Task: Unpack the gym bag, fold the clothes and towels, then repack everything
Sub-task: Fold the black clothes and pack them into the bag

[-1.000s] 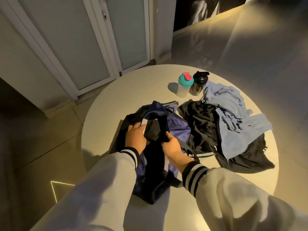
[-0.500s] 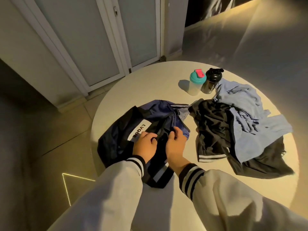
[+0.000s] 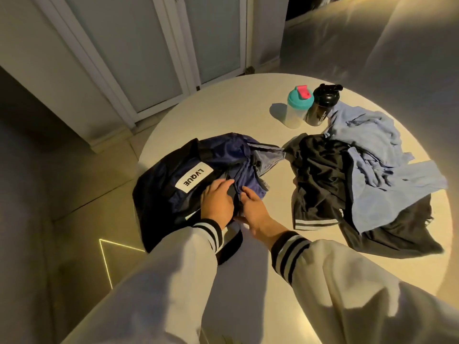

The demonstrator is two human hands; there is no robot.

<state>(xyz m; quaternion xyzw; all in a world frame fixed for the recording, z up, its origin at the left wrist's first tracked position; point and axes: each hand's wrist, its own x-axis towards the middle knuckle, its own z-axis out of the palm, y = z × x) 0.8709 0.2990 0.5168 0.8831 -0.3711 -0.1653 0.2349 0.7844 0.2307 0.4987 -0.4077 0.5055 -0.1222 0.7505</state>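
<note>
Navy nylon gym bag (image 3: 178, 184) lies on the table's (image 3: 223, 108) left side, with its long axis running near-left to far-right. Our left hand (image 3: 217, 202) and right hand (image 3: 252, 208) rest on its near end, fingers fairly straight, no pinch visible. The black garment (image 3: 320, 175) lies rightward, nearer the right hand.

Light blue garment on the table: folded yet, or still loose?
Unfolded. The light blue garment lies crumpled and spread across the black clothes, with bunched wrinkles and no neat edges.
</note>
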